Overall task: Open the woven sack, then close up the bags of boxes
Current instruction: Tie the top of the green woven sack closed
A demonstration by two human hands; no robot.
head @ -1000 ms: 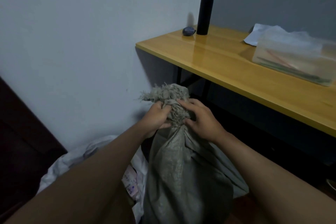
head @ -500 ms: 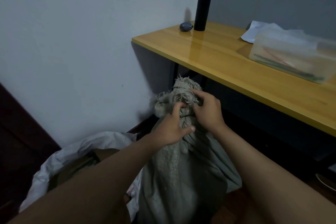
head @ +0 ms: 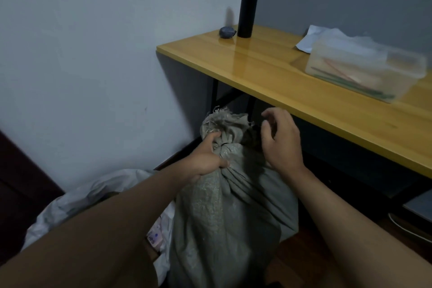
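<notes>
Left grip [head: 205,159]: the hand's fingers and thumb were curled round the gathered neck of the woven sack [head: 224,217], just below a dark tie [head: 224,144] cinching that neck. Contact was plain.

Right grip [head: 281,140]: the hand was raised just right of the sack's frayed mouth [head: 223,121], fingers loosely curled, thumb and forefinger close together near the tips. Whether anything was pinched between them could not be told; no contact with the sack was visible.

Woven sack: grey-green, upright on the floor, full-bodied, neck bunched and tied, ragged fringe standing above the tie. It stood between the two forearms, in front of the bench's [head: 268,77] near edge and partly below it.

White bag [head: 93,194]: crumpled plastic, lying on the floor left of the sack and touching it, partly hidden by the left forearm. A printed box corner [head: 155,237] showed at its opening.

Bench: yellow wooden top on a dark frame, set in the corner against the walls. On it stood a tall black bottle [head: 249,4], upright, at the far end; a small dark rounded object [head: 226,32] just beside the bottle; a clear plastic container [head: 364,70] holding thin coloured sticks; and white paper [head: 308,40] behind that container.
</notes>
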